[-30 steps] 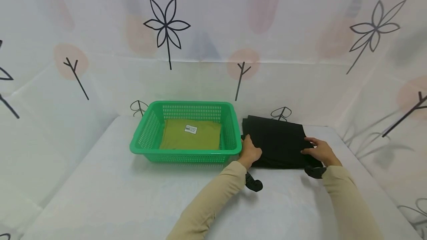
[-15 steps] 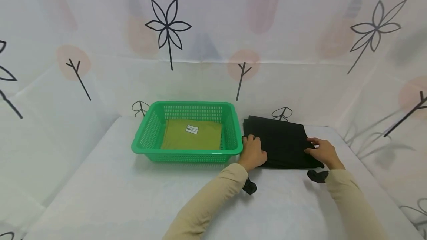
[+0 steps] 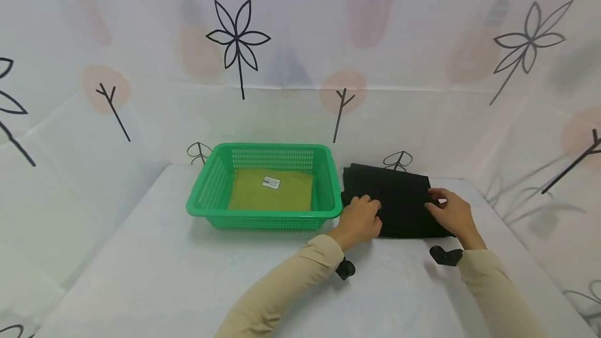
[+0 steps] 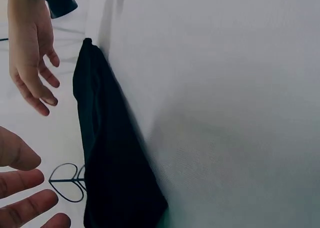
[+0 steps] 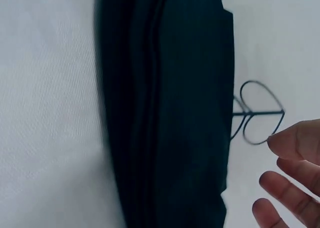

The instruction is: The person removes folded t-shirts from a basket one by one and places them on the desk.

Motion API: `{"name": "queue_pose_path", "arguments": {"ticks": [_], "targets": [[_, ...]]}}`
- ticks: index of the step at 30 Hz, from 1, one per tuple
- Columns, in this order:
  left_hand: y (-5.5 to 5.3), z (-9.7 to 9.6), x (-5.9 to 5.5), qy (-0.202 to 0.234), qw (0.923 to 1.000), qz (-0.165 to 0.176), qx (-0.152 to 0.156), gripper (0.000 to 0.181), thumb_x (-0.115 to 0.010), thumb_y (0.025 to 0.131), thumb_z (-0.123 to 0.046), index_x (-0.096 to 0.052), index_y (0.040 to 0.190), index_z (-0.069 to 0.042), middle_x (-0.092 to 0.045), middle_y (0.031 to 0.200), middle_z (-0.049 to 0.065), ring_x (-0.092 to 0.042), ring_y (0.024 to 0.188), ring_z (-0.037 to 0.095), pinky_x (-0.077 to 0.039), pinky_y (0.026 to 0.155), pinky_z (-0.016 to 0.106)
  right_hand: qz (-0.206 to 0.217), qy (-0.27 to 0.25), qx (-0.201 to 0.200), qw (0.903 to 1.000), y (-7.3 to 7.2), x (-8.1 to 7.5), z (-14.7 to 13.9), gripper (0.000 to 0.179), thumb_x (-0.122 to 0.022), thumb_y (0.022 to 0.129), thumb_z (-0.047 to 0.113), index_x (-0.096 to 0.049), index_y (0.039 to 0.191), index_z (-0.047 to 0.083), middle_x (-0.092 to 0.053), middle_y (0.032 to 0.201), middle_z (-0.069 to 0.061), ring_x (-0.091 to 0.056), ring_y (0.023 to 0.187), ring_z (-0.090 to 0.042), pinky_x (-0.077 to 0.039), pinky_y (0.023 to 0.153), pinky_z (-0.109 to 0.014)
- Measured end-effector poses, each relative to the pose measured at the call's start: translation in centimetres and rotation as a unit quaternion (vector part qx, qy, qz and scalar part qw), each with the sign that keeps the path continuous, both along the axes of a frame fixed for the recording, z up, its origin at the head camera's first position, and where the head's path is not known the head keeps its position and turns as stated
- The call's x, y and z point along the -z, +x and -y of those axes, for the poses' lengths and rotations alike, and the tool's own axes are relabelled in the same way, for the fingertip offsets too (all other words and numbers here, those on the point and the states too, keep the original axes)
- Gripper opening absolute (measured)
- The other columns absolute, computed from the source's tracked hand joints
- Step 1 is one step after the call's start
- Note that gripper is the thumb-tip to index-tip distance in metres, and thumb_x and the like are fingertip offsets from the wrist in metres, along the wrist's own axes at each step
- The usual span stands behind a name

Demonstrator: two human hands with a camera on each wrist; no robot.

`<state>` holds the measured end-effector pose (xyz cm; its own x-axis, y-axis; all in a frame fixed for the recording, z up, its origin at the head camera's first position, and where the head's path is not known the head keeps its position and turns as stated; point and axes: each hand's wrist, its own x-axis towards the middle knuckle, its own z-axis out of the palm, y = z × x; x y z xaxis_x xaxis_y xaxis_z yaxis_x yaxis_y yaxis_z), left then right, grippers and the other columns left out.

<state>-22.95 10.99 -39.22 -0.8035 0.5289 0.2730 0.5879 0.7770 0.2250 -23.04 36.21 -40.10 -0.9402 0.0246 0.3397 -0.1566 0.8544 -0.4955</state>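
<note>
A folded black cloth [image 3: 399,202] lies on the white table, to the right of a green basket [image 3: 263,214]. Over its left front part is my left hand [image 3: 359,222], fingers loosely bent and holding nothing. My right hand [image 3: 454,216] hovers at the cloth's right edge, thumb and fingers apart. From the left wrist, the black cloth [image 4: 115,163] shows beside the relaxed left fingers [image 4: 30,208], with the right hand [image 4: 32,57] farther off. In the right wrist view the layered folds of the cloth [image 5: 185,112] stand clear of the spread right fingers [image 5: 290,193].
Inside the basket a yellow-green folded cloth [image 3: 255,192] lies flat, bearing a white printed label [image 3: 271,182]. The basket's right side stands close against the black cloth. A white sheet with plant drawings [image 3: 291,113] hangs behind the table. Black wrist devices [image 3: 346,269] hang below the sleeves.
My left hand has shifted right, from the cloth's left edge onto its front left part. The right hand has stayed near the right edge, its fingers slightly raised.
</note>
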Motion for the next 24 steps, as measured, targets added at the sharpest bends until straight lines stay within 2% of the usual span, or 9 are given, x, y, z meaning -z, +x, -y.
{"name": "queue_pose_path", "arguments": {"ticks": [3, 8, 14, 19, 24], "targets": [[0.3, 0.3, -0.3, 0.005, 0.9997, -0.016, 0.016, 0.027, -0.062, 0.091, -0.021, -0.068, 0.117, -0.016, -0.063, 0.107, -0.002, -0.053, 0.084, 0.012, -0.045, 0.060, 0.019, -0.019, -0.004, 0.003, 0.9998, 0.3, -0.4, 0.6, 0.039, -0.061, 0.091, 0.012, -0.054, 0.124, -0.008, -0.059, 0.110, -0.031, -0.057, 0.093, -0.046, -0.045, 0.075, -0.058], [0.8, 1.2, -0.9, 0.019, 0.9956, -0.082, 0.041, 0.024, -0.062, 0.091, -0.020, -0.070, 0.113, -0.015, -0.066, 0.101, -0.001, -0.053, 0.077, 0.012, -0.041, 0.057, 0.017, -0.045, -0.003, 0.011, 0.9989, 0.9, -1.0, 1.0, 0.038, -0.060, 0.092, 0.016, -0.055, 0.123, -0.007, -0.060, 0.109, -0.030, -0.055, 0.092, -0.046, -0.043, 0.075, -0.059], [1.3, 2.0, -1.2, 0.018, 0.9896, -0.137, 0.040, 0.024, -0.062, 0.091, -0.024, -0.071, 0.113, -0.018, -0.064, 0.097, -0.003, -0.050, 0.075, 0.012, -0.033, 0.056, 0.018, -0.075, 0.006, -0.004, 0.9972, 1.4, -1.1, 1.7, 0.035, -0.063, 0.091, 0.014, -0.057, 0.119, -0.006, -0.063, 0.102, -0.028, -0.057, 0.089, -0.046, -0.043, 0.073, -0.059], [1.6, 3.2, -1.8, 0.025, 0.9849, -0.164, 0.048, 0.025, -0.065, 0.089, -0.023, -0.070, 0.112, -0.016, -0.061, 0.095, -0.002, -0.048, 0.075, 0.012, -0.034, 0.058, 0.018, -0.100, 0.011, -0.027, 0.9946, 1.8, -1.4, 2.6, 0.034, -0.066, 0.087, 0.011, -0.059, 0.116, -0.006, -0.062, 0.099, -0.027, -0.057, 0.088, -0.048, -0.040, 0.074, -0.059], [1.6, 4.5, -2.2, 0.031, 0.9824, -0.172, 0.067, 0.021, -0.066, 0.088, -0.023, -0.069, 0.107, -0.013, -0.060, 0.093, 0.000, -0.048, 0.074, 0.012, -0.037, 0.060, 0.017, -0.115, 0.009, -0.042, 0.9924, 2.2, -2.1, 3.6, 0.034, -0.067, 0.087, 0.009, -0.059, 0.116, -0.006, -0.061, 0.103, -0.029, -0.055, 0.092, -0.050, -0.037, 0.078, -0.061]]}}
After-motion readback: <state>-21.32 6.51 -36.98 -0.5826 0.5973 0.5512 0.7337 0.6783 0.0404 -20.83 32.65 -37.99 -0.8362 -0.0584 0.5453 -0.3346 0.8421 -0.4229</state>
